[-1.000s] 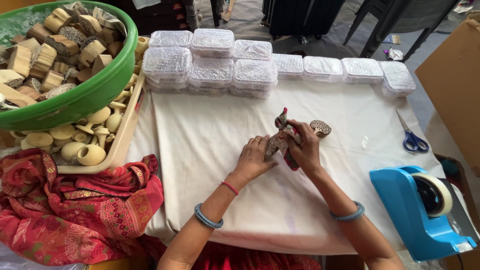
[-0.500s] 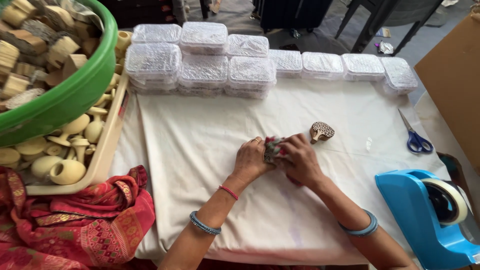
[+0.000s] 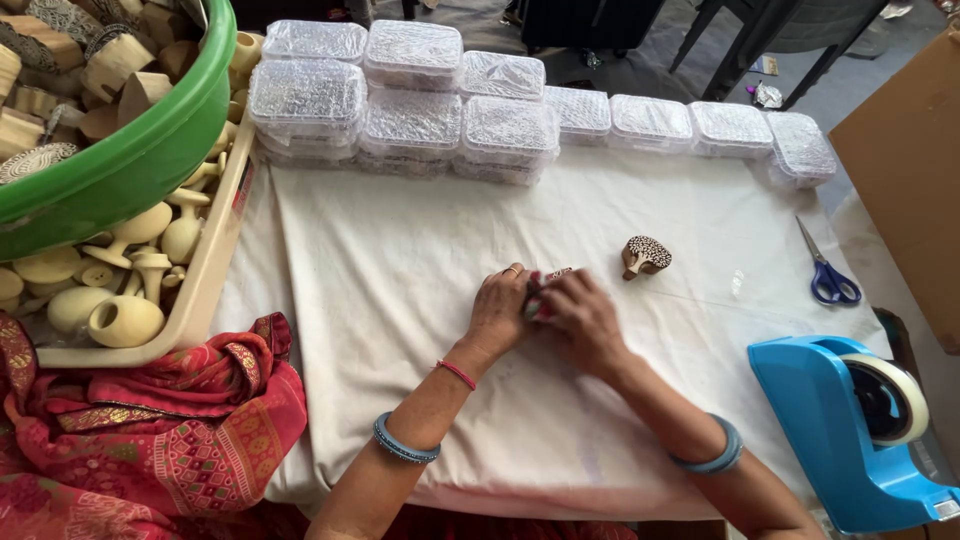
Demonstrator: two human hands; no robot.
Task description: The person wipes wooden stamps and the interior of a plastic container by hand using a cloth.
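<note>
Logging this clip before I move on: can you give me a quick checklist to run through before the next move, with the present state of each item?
1. Both hands on the work: ok. The left hand and right hand close together around a small dark bundle with red on it.
2. Bundle resting on the white cloth: ok.
3. What the bundle is: cannot tell, the fingers hide most of it.
4. Carved brown wooden block with a dotted face clear of the hands: ok, it lies apart, to their right.
5. Blue-handled scissors and blue tape dispenser untouched: ok.
6. Clear lidded plastic boxes out of the way: ok, stacked along the far edge.
</note>
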